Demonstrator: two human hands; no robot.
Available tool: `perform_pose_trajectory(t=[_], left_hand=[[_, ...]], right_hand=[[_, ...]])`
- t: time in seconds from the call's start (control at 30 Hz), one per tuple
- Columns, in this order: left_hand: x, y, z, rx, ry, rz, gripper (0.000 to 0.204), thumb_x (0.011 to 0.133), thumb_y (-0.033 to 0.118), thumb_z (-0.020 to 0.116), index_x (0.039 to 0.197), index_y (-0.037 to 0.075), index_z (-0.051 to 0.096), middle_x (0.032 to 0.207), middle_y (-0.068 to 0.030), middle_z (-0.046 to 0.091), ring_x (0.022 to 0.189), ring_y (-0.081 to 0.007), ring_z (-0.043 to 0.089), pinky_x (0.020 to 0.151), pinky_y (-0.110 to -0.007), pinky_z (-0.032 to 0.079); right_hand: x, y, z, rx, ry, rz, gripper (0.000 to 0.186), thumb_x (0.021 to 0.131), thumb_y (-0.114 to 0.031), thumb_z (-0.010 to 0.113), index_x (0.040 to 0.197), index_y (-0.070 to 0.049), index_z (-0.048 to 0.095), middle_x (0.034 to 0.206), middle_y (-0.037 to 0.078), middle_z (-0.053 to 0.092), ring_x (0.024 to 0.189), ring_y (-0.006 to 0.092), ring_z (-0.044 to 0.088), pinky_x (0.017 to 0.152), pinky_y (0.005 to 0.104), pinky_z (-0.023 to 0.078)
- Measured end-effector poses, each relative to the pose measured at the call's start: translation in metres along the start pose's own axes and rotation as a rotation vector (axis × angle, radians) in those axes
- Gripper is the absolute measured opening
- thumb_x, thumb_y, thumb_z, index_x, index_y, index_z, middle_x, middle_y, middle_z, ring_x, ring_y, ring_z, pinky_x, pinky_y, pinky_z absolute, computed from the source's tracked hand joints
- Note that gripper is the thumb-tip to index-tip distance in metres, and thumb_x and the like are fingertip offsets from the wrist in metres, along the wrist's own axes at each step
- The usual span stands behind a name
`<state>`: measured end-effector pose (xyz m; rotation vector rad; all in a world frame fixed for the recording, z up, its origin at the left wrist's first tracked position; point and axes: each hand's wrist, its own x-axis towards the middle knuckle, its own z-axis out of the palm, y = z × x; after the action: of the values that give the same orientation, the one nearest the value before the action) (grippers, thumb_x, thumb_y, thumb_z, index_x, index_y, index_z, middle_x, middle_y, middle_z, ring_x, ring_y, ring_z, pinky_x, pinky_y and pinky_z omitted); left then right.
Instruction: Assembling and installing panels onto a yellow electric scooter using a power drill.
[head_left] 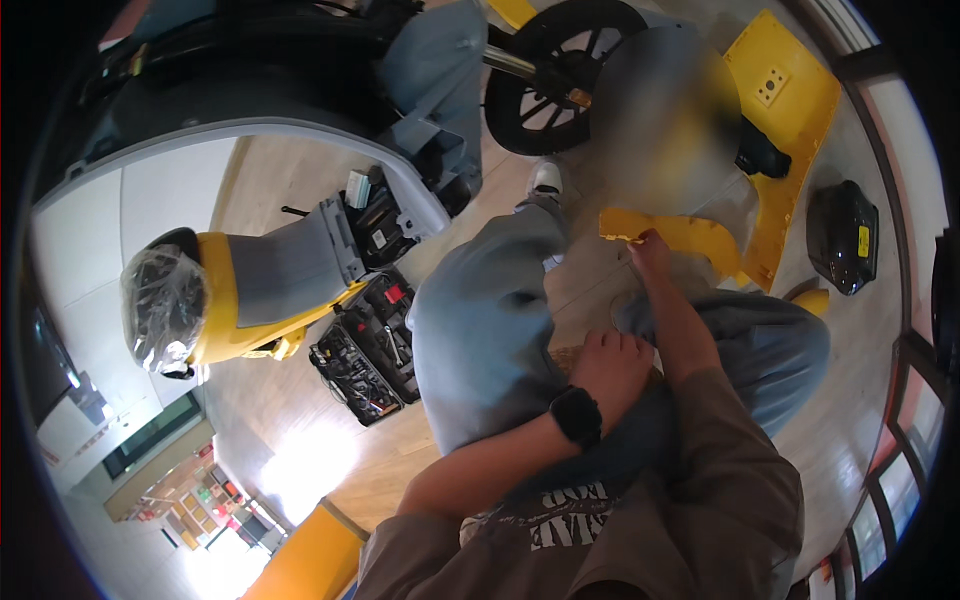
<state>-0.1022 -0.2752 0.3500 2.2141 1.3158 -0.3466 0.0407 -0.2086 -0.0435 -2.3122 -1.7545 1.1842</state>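
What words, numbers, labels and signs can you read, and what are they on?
T-shirt: white letters, which I won't copy out.
Yellow label on the glossy black shell: too small to read.
White label on a black box-shaped part: too small.
Smartwatch: dark screen, nothing readable.
Background shelves: too blurred to tell.

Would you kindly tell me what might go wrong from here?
The curved yellow piece might slip or twist, since only the right hand grips it, near one end. The open toolbox lies on the floor beside the left leg, so a shift of that leg could knock it.
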Motion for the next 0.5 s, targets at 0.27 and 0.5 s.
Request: perform_pose_trajectory(t=[0.27, 0.5], left_hand=[[-0.035, 0.007, 0.016, -0.073, 0.032, 0.047, 0.028, 0.08, 0.015, 0.056, 0.107, 0.005, 0.056, 0.097, -0.0091, 0.061, 0.094, -0.0243, 0.059, 0.084, -0.038, 0.045], [-0.055, -0.015, 0.042, -0.079, 0.066, 0.061, 0.024, 0.083, 0.015, 0.053, 0.104, 0.007, 0.059, 0.093, -0.0107, 0.064, 0.088, -0.0272, 0.062, 0.079, -0.041, 0.046]], right_hand=[[-0.043, -0.044, -0.031, -0.476, 0.29, -0.334, 0.019, 0.078, -0.023, 0.063, 0.093, -0.012, 0.062, 0.104, 0.009, 0.061, 0.104, 0.0294, 0.057, 0.078, 0.0433, 0.047], [-0.042, -0.024, -0.036, -0.569, 0.332, -0.597, 0.034, 0.07, -0.022, 0.07, 0.101, -0.013, 0.061, 0.099, 0.008, 0.06, 0.097, 0.0256, 0.058, 0.075, 0.0418, 0.046]])
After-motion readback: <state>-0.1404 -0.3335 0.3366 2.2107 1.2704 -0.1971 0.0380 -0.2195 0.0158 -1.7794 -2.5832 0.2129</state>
